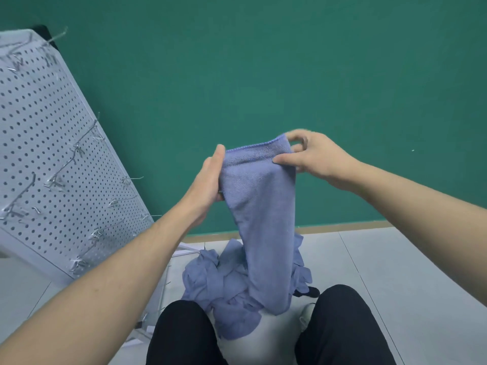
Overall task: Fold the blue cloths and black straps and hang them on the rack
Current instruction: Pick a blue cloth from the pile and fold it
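I see grey tiled floor (395, 272); a heap of blue cloths (224, 285) lies on it, white pegboard rack (52, 154) standing just beside.

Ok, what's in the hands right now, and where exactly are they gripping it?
One blue cloth, hanging down. The left hand grips its upper left edge; the right hand pinches its top right corner.

A blue microfibre cloth (259, 212) is held up by its top edge, doubled lengthwise and hanging straight down. Below it, a crumpled pile of blue cloths (218, 283) is heaped on the floor, beside a white pegboard rack (47, 143) fitted with wire hooks.
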